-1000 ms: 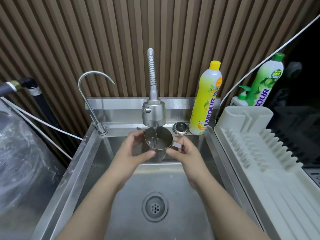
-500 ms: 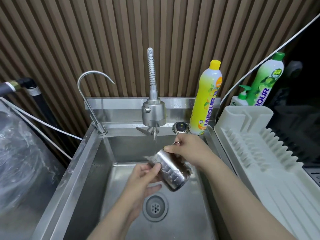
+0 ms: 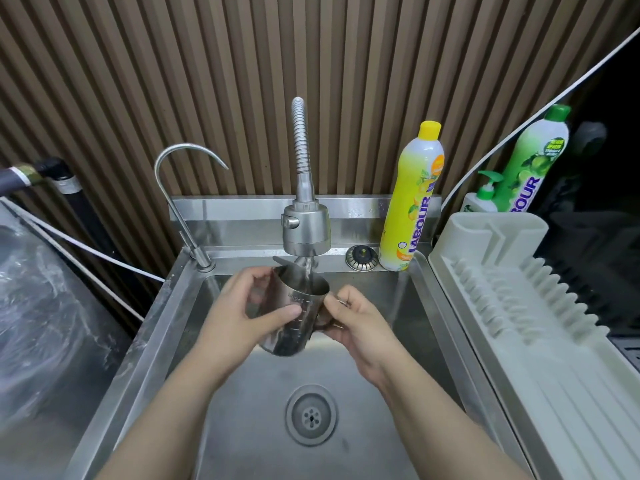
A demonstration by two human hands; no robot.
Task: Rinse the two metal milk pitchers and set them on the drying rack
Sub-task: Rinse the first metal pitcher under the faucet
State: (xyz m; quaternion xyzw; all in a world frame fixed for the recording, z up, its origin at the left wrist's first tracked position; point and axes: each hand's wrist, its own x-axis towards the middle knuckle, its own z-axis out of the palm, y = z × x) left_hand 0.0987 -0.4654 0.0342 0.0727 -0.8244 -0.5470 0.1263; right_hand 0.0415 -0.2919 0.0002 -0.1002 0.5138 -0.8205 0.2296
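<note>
One metal milk pitcher (image 3: 294, 323) is held upright over the steel sink (image 3: 426, 306), its mouth under the spray tap (image 3: 306, 230). A thin stream of water runs from the tap into it. My left hand (image 3: 239, 313) wraps the pitcher's left side, thumb across the front. My right hand (image 3: 360, 323) grips its handle on the right. The white drying rack (image 3: 519, 323) stands to the right of the sink and holds nothing. I see no second pitcher.
A curved thin tap (image 3: 183, 188) rises at the sink's back left. A yellow soap bottle (image 3: 412, 199) stands on the back ledge beside a sink plug (image 3: 362, 258). A green bottle (image 3: 533, 161) and pump bottle (image 3: 483, 195) stand behind the rack. The drain (image 3: 311, 414) lies below.
Half a second ago the pitcher was tipped on its side low over the drain. It is now raised and upright under the running water, with my hands back on its side and handle.
</note>
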